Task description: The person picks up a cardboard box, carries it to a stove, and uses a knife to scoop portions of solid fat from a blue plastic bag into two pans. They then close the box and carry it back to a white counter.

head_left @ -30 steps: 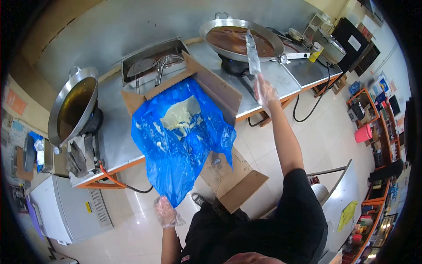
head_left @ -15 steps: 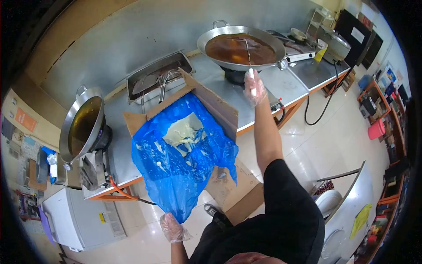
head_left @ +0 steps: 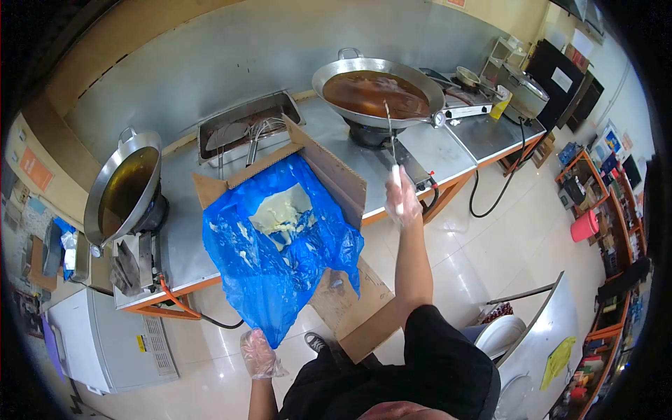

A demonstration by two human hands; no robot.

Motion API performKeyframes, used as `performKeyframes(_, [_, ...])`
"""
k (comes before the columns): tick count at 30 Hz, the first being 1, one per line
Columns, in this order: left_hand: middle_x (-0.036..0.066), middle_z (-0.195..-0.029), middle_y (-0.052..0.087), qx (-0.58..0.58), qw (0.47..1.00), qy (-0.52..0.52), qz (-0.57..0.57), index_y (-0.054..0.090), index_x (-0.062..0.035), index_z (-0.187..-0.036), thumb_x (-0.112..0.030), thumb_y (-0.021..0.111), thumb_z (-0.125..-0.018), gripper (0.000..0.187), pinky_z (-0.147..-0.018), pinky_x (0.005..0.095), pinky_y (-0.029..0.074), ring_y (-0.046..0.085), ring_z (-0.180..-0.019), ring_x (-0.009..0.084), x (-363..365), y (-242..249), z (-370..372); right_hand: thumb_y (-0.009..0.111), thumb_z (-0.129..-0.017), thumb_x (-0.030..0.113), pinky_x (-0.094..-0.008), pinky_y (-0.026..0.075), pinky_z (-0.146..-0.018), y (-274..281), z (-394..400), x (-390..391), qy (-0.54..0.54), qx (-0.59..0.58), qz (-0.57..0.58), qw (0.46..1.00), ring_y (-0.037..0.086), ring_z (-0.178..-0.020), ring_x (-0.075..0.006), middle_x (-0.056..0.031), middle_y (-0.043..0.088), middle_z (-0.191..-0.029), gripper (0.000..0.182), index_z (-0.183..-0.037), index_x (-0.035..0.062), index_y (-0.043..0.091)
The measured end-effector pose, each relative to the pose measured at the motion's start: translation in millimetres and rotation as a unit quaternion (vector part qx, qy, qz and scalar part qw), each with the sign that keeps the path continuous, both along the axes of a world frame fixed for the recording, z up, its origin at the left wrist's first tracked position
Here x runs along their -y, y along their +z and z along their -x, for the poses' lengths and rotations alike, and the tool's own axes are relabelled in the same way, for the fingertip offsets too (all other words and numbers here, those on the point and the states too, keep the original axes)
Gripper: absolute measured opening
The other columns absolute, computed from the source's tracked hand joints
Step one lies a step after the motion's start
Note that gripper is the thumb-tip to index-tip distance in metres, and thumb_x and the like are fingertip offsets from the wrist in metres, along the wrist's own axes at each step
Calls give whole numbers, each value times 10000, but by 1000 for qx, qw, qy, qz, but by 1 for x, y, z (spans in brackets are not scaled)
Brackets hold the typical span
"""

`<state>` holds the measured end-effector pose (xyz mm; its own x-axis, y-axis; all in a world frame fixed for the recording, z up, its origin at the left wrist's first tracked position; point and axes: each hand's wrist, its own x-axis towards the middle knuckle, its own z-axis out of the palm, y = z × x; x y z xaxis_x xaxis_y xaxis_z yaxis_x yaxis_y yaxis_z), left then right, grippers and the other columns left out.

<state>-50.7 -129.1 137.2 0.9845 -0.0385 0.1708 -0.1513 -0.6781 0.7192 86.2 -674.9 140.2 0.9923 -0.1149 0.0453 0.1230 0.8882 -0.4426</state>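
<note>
The right hand [head_left: 402, 198], in a thin clear glove, is raised over the near edge of the steel desk [head_left: 427, 143] with its fingers closed around the white handle of a long knife [head_left: 391, 143], whose narrow blade points up and away toward the big wok [head_left: 378, 91] of brown liquid at the far right. The left hand [head_left: 259, 353], also gloved, is low and near, pinching the hanging bottom corner of a blue plastic bag [head_left: 280, 245]. That bag lines an open cardboard box [head_left: 329, 168] standing at the desk's near edge, left of the knife, and a pale yellowish block [head_left: 282, 213] lies inside it. Farther left sits a second wok [head_left: 122, 185] holding dark oil, and behind the box a metal tray [head_left: 245, 126].
</note>
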Motion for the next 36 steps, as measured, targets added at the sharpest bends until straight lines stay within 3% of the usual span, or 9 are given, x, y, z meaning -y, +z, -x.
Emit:
performKeyframes(5, [141, -805, 539, -55, 995, 37, 77, 523, -25, -828, -325, 442, -1048, 381, -745, 461, 423, 523, -790, 321, 0, 4, -2, 574, -990, 462, -270, 362, -390, 74, 10, -22, -250, -244, 410, 843, 447, -425, -115, 2, 504, -587, 358, -901, 115, 581])
performKeyframes(7, [145, -813, 546, -35, 997, 44, 54, 529, -21, -849, -340, 440, -1050, 387, -752, 458, 428, 528, -794, 318, -5, -7, -3, 597, -961, 386, -378, 514, -545, 81, -16, 21, -299, -321, 618, 652, 646, -605, -241, -103, 658, -739, 318, -947, 68, 592])
performKeyframes(9, [144, -805, 558, -30, 994, 63, 79, 548, -14, -869, -385, 449, -1047, 423, -736, 445, 432, 533, -780, 302, -5, -10, -1, 547, -950, 271, -479, 548, -799, 80, -52, 60, -433, -241, 793, 354, 703, -929, -388, -222, 708, -1000, 273, -1070, 30, 592])
performKeyframes(12, [142, -792, 579, -37, 983, 93, 154, 584, -4, -892, -461, 466, -1039, 493, -705, 422, 439, 542, -752, 278, 0, -13, 2, 486, -944, 192, -523, 478, -970, 144, -67, 27, -327, -358, 788, 380, 606, -1145, -462, -273, 653, -1181, 309, -1199, 43, 575])
performKeyframes(15, [149, -827, 578, -31, 987, 86, 134, 573, -4, -906, -423, 465, -1044, 454, -734, 426, 442, 542, -778, 291, 3, -15, 4, 474, -969, 208, -480, 528, -932, 139, -89, 29, -301, -388, 783, 383, 624, -1147, -427, -284, 613, -1255, 384, -1307, 30, 514])
performKeyframes(26, [187, -857, 553, -72, 979, 105, 157, 548, 16, -846, -449, 412, -1050, 526, -754, 480, 410, 525, -812, 355, 4, -30, 3, 460, -996, 222, -472, 544, -941, 106, -113, 42, -168, -434, 855, 228, 666, -1129, -369, -205, 678, -1215, 345, -1271, 52, 582])
performKeyframes(29, [74, -721, 538, -22, 980, 85, 181, 592, -10, -826, -542, 475, -1016, 577, -642, 397, 394, 457, -689, 201, -3, -71, -6, 428, -1004, 216, -482, 529, -963, 151, -62, -8, -141, -448, 852, 231, 654, -1137, -394, -223, 669, -1221, 341, -1253, 39, 579])
performKeyframes(32, [64, -717, 550, 20, 975, 93, 203, 619, 0, -842, -522, 480, -1020, 569, -632, 403, 395, 470, -690, 197, 3, -75, -10, 418, -1003, 205, -479, 526, -963, 169, -10, -48, -131, -451, 852, 230, 649, -1146, -395, -223, 664, -1232, 346, -1268, 31, 557])
performKeyframes(36, [200, -791, 553, -52, 977, 53, 201, 562, 19, -830, -445, 437, -1039, 524, -726, 493, 411, 534, -766, 366, 5, -35, -11, 385, -1005, 192, -492, 514, -965, 171, 47, -55, -103, -430, 871, 216, 642, -1152, -399, -241, 655, -1236, 347, -1284, 30, 513])
